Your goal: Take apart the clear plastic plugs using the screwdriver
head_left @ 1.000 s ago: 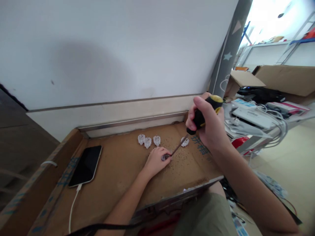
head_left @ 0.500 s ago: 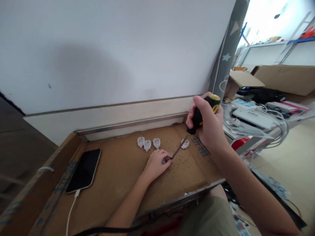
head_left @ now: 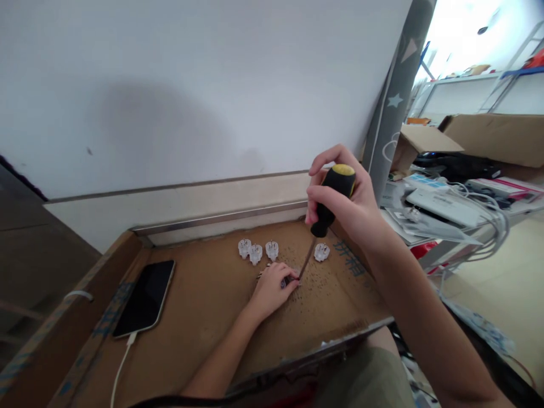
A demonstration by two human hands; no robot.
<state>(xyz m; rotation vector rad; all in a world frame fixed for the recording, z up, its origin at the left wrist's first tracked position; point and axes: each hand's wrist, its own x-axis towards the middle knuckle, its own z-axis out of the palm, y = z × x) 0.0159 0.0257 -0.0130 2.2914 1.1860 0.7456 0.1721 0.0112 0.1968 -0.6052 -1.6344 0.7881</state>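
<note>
My right hand (head_left: pixel 361 207) grips a screwdriver (head_left: pixel 338 184) with a black and yellow handle; some fingers are lifted off the handle. Its thin shaft slants down to the fingertips of my left hand (head_left: pixel 267 292). That hand rests on the cardboard, pinching a small plug (head_left: pixel 294 273), mostly hidden by the fingers. The screwdriver's tip meets the plug at its right end. Just beyond my left hand stand three clear plugs (head_left: pixel 272 250) with their pins up. Another clear plug (head_left: pixel 322 253) sits to the right of the shaft.
Small dark specks dot the brown cardboard surface (head_left: pixel 204 306) around my hands. A phone (head_left: pixel 144 299) with a white cable lies at the left. A raised wooden edge (head_left: pixel 72 306) bounds that side. At the right, a cluttered table (head_left: pixel 446 249) holds cables and an open cardboard box (head_left: pixel 497 136).
My right hand has shifted slightly left, turning the screwdriver more upright, and its fingers have loosened and spread around the handle. My left hand stays on the plug.
</note>
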